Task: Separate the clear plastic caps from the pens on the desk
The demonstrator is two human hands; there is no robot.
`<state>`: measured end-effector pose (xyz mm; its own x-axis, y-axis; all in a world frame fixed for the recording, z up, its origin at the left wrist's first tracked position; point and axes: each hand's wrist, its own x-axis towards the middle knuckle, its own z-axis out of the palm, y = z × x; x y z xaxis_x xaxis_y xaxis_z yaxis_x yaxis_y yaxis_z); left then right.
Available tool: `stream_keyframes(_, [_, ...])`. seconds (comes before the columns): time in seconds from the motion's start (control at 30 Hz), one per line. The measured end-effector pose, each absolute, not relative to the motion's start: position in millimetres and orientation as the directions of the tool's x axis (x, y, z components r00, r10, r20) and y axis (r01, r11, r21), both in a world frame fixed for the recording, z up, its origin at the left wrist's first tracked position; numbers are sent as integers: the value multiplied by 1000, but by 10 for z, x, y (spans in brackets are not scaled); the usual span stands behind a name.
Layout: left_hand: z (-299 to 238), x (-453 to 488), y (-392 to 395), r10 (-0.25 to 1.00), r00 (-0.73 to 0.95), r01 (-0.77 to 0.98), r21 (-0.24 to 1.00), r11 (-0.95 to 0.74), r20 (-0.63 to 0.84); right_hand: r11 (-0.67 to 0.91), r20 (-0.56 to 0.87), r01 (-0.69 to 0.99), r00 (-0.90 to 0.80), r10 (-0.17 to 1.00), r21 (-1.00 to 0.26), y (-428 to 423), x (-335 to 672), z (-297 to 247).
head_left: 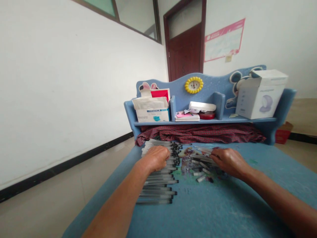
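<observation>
Fingers of the left hand (157,158) curled inward, knuckles up, over a row of pens (158,181) with pale, see-through barrels; impossible to tell, with the fingertips hidden, about any grip beneath. Fingers of the right hand (229,160) bent and drawn close together at the near right edge of a loose pile of pens (203,164); too blurred there to tell about a firm hold on any one of them.

Under and around the left hand, the row, laid side by side in a long column running away across the tabletop (198,208), dark ends all toward the right. To the left of the right hand, the pile, lying at mixed angles, with short white pieces (201,178) at its near side. Between row and pile, a worn colored print (185,162) on the blue surface.

Behind the pens, a rumpled red checked cloth (198,133) beneath a blue shelf (230,121). Along the shelf, from left to right: an open mask box (153,114), a stack of papers (187,117), a white case (201,106) above a round red tin (207,115), and a tall white box (262,96) in front of a mouse cutout (236,87). On the backboard, a yellow-rimmed dial (193,85). Farther back, a dark red door (185,49) and a pink-bordered poster (224,41) on the wall.
</observation>
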<state>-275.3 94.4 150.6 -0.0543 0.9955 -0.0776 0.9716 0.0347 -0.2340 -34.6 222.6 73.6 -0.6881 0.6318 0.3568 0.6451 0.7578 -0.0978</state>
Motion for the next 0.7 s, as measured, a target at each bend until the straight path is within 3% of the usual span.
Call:
stream_keyframes(0.23, [1477, -2730, 942, 996, -63, 966, -255, 45, -62, 759, 366, 639, -682, 633, -123, 2176, -358, 752])
stream_keyframes(0.7, [1548, -2709, 978, 999, 14, 950, -312, -23, -31, 772, 423, 634, -690, 588, -41, 2066, -452, 794])
